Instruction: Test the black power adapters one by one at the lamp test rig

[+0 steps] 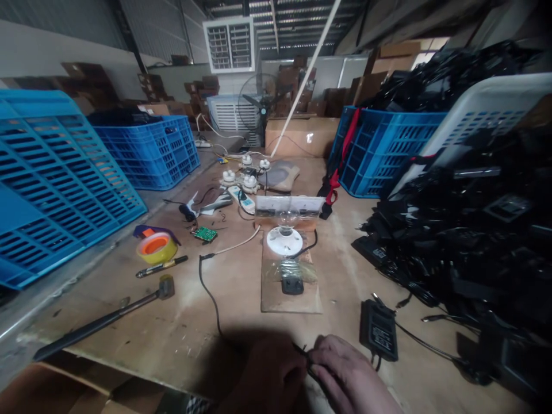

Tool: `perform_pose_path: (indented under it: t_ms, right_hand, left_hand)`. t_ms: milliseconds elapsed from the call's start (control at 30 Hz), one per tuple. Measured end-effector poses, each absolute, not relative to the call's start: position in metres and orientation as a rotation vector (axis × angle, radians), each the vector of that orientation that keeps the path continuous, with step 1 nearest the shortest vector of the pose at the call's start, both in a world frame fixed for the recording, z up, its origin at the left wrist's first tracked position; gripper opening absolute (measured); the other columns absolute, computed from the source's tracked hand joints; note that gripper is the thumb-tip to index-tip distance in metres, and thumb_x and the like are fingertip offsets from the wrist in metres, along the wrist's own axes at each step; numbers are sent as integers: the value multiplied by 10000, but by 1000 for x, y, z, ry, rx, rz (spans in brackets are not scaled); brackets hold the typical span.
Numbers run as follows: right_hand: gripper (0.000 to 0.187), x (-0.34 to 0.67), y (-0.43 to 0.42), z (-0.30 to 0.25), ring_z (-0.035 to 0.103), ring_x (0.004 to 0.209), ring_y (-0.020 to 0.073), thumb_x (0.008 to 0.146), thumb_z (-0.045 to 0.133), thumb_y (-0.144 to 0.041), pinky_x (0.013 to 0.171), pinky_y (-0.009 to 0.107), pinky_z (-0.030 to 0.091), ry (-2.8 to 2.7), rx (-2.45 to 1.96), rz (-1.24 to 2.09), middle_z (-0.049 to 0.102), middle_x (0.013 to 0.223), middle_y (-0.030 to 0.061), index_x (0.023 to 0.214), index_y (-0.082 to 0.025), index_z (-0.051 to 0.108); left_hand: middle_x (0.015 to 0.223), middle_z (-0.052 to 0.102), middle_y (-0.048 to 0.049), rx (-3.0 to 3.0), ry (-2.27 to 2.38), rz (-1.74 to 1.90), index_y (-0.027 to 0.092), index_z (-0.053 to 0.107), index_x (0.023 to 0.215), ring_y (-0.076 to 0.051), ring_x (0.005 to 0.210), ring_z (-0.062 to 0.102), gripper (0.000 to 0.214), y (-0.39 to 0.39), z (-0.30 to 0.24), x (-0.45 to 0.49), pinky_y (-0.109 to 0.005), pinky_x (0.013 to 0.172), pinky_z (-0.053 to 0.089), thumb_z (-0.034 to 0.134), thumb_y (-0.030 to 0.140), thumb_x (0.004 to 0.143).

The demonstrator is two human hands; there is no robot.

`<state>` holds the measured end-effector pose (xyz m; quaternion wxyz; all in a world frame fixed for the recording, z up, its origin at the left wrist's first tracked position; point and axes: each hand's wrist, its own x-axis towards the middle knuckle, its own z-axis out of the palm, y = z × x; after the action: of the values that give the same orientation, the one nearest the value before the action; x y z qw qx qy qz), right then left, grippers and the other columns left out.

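At the near edge of the table my left hand is closed, in deep shadow. My right hand meets it, fingers pinched together. Between the fingertips runs a thin black cable; its end is partly hidden. Another black lead drops from a pale wire and disappears in the shadow by my left hand. Just right of my right hand lies a black power adapter with a label. Ahead of both hands, a wooden board carries a white lamp holder with a clear bulb and a black socket.
A hammer, a marker, yellow tape and a green circuit board lie at left. Black adapters are heaped at right. Blue crates flank the table. A power strip lies farther back.
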<state>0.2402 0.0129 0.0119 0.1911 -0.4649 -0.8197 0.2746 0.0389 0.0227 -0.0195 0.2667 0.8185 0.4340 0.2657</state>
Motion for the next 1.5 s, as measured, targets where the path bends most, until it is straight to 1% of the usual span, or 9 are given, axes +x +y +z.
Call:
perform_pose_path:
  t_ms: [100,300,433,567,767,933,1167,1333,1500]
  right_hand:
    - [301,244,15,21,648,821,196,1053,395,-231,714,289,513,-2266,-1292,893,645,890,59,974,-214,685]
    - [252,260,11,23,645,889,214,1050,442,-282,787,323,504,-2221,-1370,869,671,933,54,950,-231,667]
    - [275,245,7,19,626,827,203,1053,403,-278,735,317,472,-2183,-1337,871,653,878,40,875,-224,606]
    - [261,240,9,23,588,718,183,1013,434,-277,656,294,426,-2091,-1476,897,606,766,12,767,-224,501]
    - [314,254,22,26,611,834,220,1032,370,-295,733,327,447,-2149,-1488,972,620,851,54,773,-217,530]
    - [302,237,29,12,597,835,225,1038,346,-223,730,327,439,-2250,-1349,840,617,855,67,808,-204,542]
    - [175,244,31,30,629,903,232,957,522,-115,786,317,449,-2274,-1556,869,666,904,45,865,-215,633]
    - [284,251,32,33,612,862,235,994,382,-77,775,326,456,-2372,-1632,739,651,896,89,851,-174,608]
    - [228,241,43,34,600,900,233,809,528,40,817,319,465,-2537,-1476,747,656,944,91,865,-155,630]
  left_hand:
    - [731,646,6,2166,1144,762,197,680,773,-149,703,594,137,22,-23,37,-258,634,369,659,73,827]
    - [874,693,2,2090,1083,745,229,725,967,-164,819,625,161,22,-19,35,-259,767,430,698,104,868]
    - [806,687,11,2076,1045,703,219,741,902,-151,763,627,183,27,-6,35,-238,704,420,723,51,831]
    - [846,705,-2,2043,1090,706,204,733,925,-169,813,647,172,26,-4,35,-248,751,447,722,53,844]
    - [895,705,-11,2040,1139,673,224,728,963,-187,862,651,179,21,-12,34,-270,782,457,725,80,856]
    - [897,681,-5,2074,1135,655,221,694,943,-175,847,628,132,23,-19,33,-262,778,449,681,100,891]
    - [993,692,-5,2104,1177,595,246,679,1033,-193,914,621,223,25,-29,25,-286,846,457,681,87,876]
    - [1022,692,1,2120,1169,596,253,667,1068,-191,939,624,239,25,-33,25,-295,881,454,693,102,883]
    - [981,696,12,2137,1199,527,244,686,994,-183,909,635,226,27,-25,26,-281,841,465,720,75,848]
